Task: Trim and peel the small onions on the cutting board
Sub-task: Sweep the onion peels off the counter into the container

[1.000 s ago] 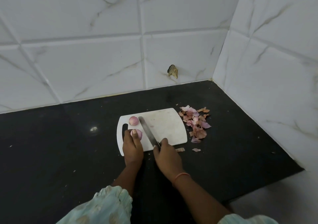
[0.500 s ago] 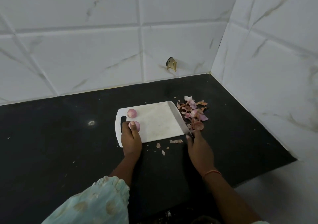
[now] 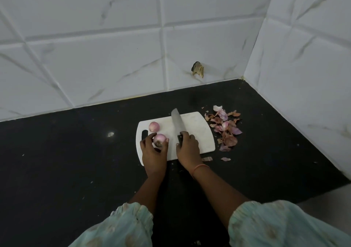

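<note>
Onion [image 3: 159, 139] is sitting at the board's [image 3: 197, 132] left end, pinched by the left hand [image 3: 153, 151]. Right hand [image 3: 188, 147] is gripping the knife [image 3: 177, 122] just beside; the round onion may roll, endangering fingertips.

Black countertop [image 3: 76, 170], white tiled walls [image 3: 95, 66]

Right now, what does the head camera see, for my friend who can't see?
A left hand holds a small onion on a white cutting board while the right hand grips a knife. Another onion waits; peels lie beside the board.
</note>
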The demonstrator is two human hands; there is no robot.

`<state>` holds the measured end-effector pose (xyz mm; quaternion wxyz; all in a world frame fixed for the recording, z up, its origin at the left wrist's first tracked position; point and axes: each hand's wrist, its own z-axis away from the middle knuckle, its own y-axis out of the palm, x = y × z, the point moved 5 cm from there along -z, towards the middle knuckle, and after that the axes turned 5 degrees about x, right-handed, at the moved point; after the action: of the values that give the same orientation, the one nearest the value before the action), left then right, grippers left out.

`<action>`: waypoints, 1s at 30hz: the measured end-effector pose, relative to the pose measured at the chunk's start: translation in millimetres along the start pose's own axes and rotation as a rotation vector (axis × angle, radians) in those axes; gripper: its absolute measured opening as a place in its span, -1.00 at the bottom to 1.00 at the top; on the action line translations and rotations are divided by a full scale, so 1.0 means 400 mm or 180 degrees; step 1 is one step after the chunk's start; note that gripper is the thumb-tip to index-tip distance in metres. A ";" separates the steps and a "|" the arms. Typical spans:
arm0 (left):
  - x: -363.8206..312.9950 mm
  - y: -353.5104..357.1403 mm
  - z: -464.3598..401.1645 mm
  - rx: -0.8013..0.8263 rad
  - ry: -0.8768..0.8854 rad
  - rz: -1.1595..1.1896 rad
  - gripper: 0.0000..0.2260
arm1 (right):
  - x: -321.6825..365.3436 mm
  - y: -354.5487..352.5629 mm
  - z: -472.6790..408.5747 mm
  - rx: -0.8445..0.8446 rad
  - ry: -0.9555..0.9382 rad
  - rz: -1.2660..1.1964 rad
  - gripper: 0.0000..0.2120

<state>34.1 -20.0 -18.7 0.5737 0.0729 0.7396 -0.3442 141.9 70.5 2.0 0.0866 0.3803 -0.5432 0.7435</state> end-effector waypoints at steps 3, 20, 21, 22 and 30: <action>0.008 0.009 -0.005 0.0098 -0.0032 -0.0136 -0.58 | 0.004 -0.003 0.004 -0.0111 -0.0164 0.0278 -0.62; 0.005 0.013 -0.007 0.0159 -0.0107 -0.0255 -0.55 | -0.216 -0.093 0.167 -0.0262 -0.1691 0.2096 -0.70; 0.004 0.012 -0.007 0.0164 -0.0099 -0.0266 -0.55 | -0.240 -0.118 0.163 -0.0406 -0.1404 0.2052 -0.72; 0.003 0.013 -0.006 0.0174 -0.0101 -0.0271 -0.55 | -0.264 -0.147 0.161 -0.0561 -0.1113 0.1985 -0.73; 0.002 0.014 -0.004 0.0203 -0.0056 -0.0313 -0.58 | -0.249 -0.185 0.190 -0.0900 -0.0933 0.1073 -0.83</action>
<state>35.3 -15.2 -21.6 0.5600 0.0516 0.7259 -0.3959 287.2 61.6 0.1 -0.0658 0.3723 -0.7040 0.6012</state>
